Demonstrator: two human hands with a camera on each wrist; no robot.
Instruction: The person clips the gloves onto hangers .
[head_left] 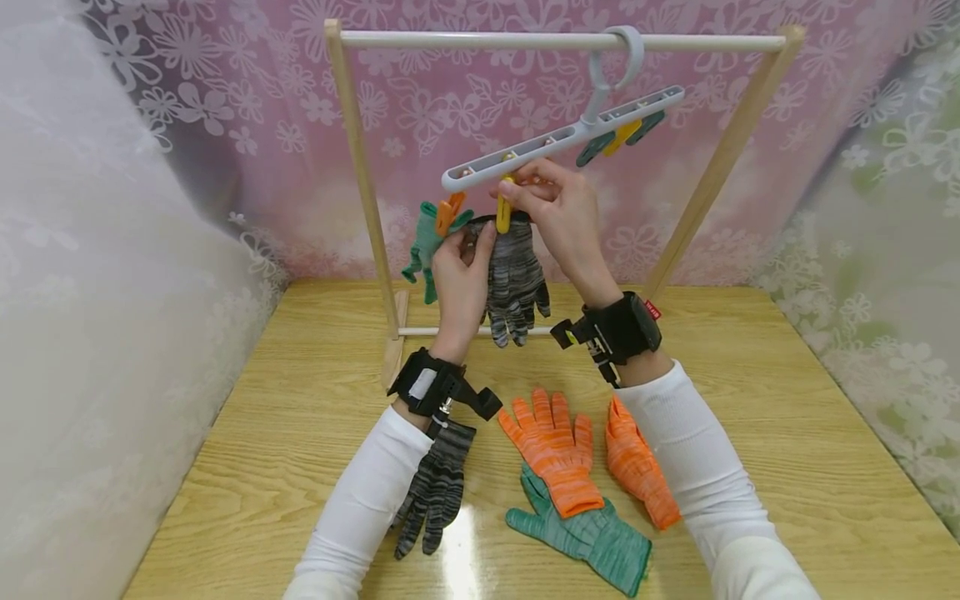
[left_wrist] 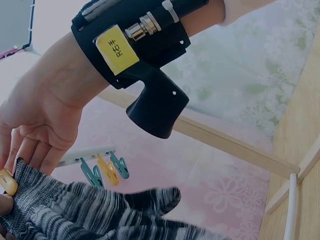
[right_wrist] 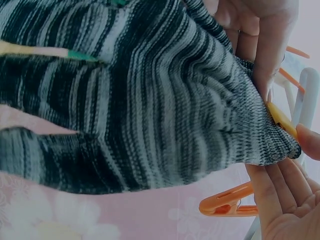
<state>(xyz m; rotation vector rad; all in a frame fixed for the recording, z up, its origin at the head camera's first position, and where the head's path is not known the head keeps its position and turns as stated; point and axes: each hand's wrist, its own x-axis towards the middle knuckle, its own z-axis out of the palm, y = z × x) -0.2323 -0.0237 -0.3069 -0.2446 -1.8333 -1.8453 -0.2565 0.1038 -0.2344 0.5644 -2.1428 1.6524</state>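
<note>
Both hands raised at the clip hanger (head_left: 562, 137), which hooks over the top rail of the wooden rack (head_left: 360, 175) and hangs tilted, left end low; right hand (head_left: 558, 212) pinches the yellow clip (head_left: 504, 212) between thumb and forefinger, probably squeezing it so its mouth takes the fabric; left hand (head_left: 461, 279) holds the cuff of the grey striped glove (head_left: 513, 279) up to that clip, fingers curled on the knit to keep the edge steady; glove hangs fingers down just under the hanger, in front of the rack's lower crossbar.

Right wrist view: cuff corner of the glove sits right at the yellow clip, fingers on both sides of it; cannot tell if the clip already bites the cuff.

Green glove (head_left: 423, 246) already hangs from the orange clip (head_left: 447, 215) just left of the grey one; more clips, teal and yellow (head_left: 618, 137), sit unused at the hanger's high right end.

On the wooden table (head_left: 787, 433) near the person: second grey striped glove (head_left: 435, 492) partly under the left forearm; orange glove (head_left: 555, 450) lying flat over a green glove (head_left: 588, 533); another orange glove (head_left: 637, 475) against the right sleeve; laid out within reach.
</note>
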